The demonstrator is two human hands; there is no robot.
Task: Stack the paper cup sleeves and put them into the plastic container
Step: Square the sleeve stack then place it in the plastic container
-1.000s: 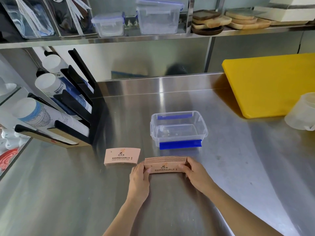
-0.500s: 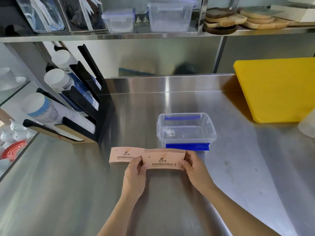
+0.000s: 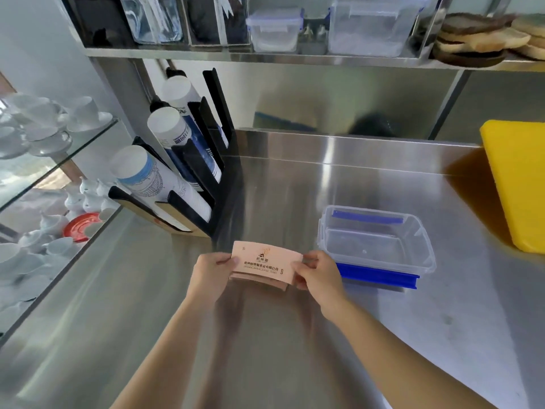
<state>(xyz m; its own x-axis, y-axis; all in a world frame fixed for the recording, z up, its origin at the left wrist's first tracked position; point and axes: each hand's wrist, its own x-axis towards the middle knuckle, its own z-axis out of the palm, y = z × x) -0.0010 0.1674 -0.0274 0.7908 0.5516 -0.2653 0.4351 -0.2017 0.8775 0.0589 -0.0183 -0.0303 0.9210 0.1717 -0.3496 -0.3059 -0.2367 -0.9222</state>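
Both my hands are on the stack of cup sleeves (image 3: 267, 265), held just above the steel counter (image 3: 295, 349) at centre, near side. My left hand (image 3: 211, 274) pinches the stack's left end, thumb on top, fingers underneath. My right hand (image 3: 317, 273) pinches the right end the same way, thumb on the top sleeve. Top sleeve faces me, printed side up; edges of the lower sleeves peek out along the near edge, so the stack is not fully squared. I can't tell whether the stack's underside touches the counter.

The clear plastic container (image 3: 424, 252) sits on the counter just right of the stack, lid off, nothing inside. Blue clips on its near and far sides. My right hand is just beside its near-left corner, not touching as far as I can see.

Far left: black cup dispenser rack (image 3: 206, 184) with tubes of paper cups lying tilted. Far right: yellow cutting board (image 3: 519, 184), well apart from the container. White crockery sits on the glass shelves (image 3: 88, 137) at the left edge.
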